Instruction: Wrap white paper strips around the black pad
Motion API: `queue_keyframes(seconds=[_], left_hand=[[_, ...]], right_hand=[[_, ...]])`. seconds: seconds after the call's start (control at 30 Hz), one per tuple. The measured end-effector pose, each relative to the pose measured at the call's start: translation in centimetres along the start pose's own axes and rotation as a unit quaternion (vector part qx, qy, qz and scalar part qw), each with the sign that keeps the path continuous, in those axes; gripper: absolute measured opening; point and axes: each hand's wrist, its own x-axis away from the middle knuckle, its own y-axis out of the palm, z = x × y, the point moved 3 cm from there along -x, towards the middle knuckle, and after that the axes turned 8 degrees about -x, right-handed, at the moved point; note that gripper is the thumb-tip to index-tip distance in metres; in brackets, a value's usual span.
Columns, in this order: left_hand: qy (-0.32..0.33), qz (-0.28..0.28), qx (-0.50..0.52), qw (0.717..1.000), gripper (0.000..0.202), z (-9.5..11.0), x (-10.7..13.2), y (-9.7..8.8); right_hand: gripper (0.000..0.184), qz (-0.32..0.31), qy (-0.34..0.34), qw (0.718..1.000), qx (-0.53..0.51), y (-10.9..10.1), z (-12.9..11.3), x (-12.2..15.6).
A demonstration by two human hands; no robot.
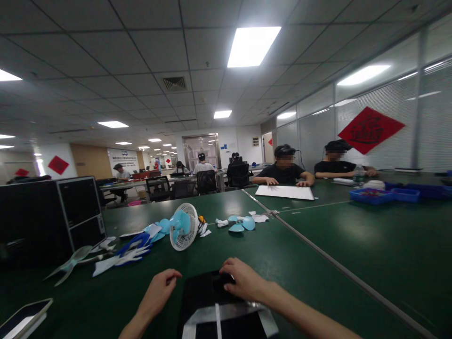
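A black flat object with grey tape strips (215, 310) lies on the green table (318, 263) right in front of me. My right hand (243, 280) rests on its far edge with fingers curled over it. My left hand (160, 289) sits just left of the object, fingers curled loosely, touching or nearly touching its corner. Beyond the hands stands a small white and blue fan (183, 226) on its side, with loose blue fan blades (240, 223) to its right.
White and blue fan parts (123, 252) lie scattered at left, near a black computer case (52, 216). A phone (23, 320) lies at the bottom left. Two people sit across the table by a white board (285, 192) and blue trays (374, 195).
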Motion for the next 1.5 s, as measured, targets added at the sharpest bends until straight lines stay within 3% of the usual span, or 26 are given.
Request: queue_keyframes(seconds=[0.2,0.4,0.63,0.8,1.0,1.1,1.2,1.37,1.5], left_hand=[[-0.033,0.025,-0.044,0.998,0.037,-3.2,-0.7,0.8],[-0.063,0.055,-0.066,0.994,0.038,-4.8,-0.7,0.6],[-0.067,0.049,-0.065,0.994,0.038,-4.3,-0.5,0.7],[-0.038,0.04,-0.071,0.996,0.038,-3.5,-0.6,1.0],[-0.05,0.031,-0.064,0.996,0.04,-3.2,-0.9,1.9],[-0.084,0.025,-0.078,0.993,0.04,-4.0,-1.2,1.9],[-0.127,0.014,-0.104,0.986,0.038,-6.1,-1.6,1.2],[-0.18,-0.039,-0.089,0.979,0.037,-10.0,-2.1,0.4],[-0.201,-0.028,-0.097,0.974,0.036,-10.4,-1.9,0.5]], right_hand=[[0.032,-0.017,0.006,1.0,0.011,0.3,0.6,-2.2],[0.032,-0.068,0.027,0.997,0.033,0.6,0.9,-3.5],[0.028,-0.07,0.021,0.993,0.092,1.3,1.2,-4.2],[0.028,-0.053,0.021,0.995,0.076,1.6,1.5,-4.1],[0.025,0.0,0.067,0.996,0.066,0.0,1.4,-3.5],[0.024,0.052,0.116,0.99,0.053,-2.1,2.1,-2.2],[0.025,0.113,0.173,0.977,0.054,-4.9,3.9,0.4],[0.032,0.202,0.277,0.935,0.089,-9.7,8.7,7.1],[0.032,0.224,0.361,0.897,0.12,-12.7,12.8,12.7]])
